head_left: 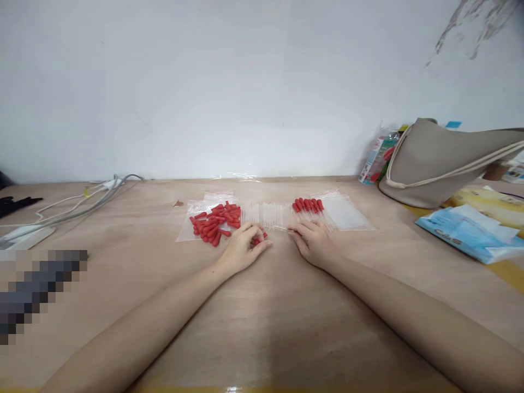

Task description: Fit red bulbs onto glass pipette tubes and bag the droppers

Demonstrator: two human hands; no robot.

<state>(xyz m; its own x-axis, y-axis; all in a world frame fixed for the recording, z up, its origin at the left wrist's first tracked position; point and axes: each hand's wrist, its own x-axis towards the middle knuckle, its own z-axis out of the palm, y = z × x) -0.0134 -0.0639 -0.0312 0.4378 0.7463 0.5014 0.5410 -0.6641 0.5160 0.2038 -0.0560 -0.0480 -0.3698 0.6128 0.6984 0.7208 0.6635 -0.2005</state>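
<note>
My left hand is curled round a few red rubber bulbs, which show between thumb and fingers. In a pinch, my right hand holds one end of a thin clear dropper tube pointing left toward the other hand. Just beyond the hands, several clear tubes lie side by side. A pile of loose red bulbs rests on a clear plastic bag left of my left hand. Behind my right hand is a row of droppers with red bulbs fitted on their tubes.
A clear zip bag lies right of the droppers. Farther right are a blue tissue pack, a grey bag and a plastic bottle. Cables and a white power strip sit at left. A wall bounds the table's back.
</note>
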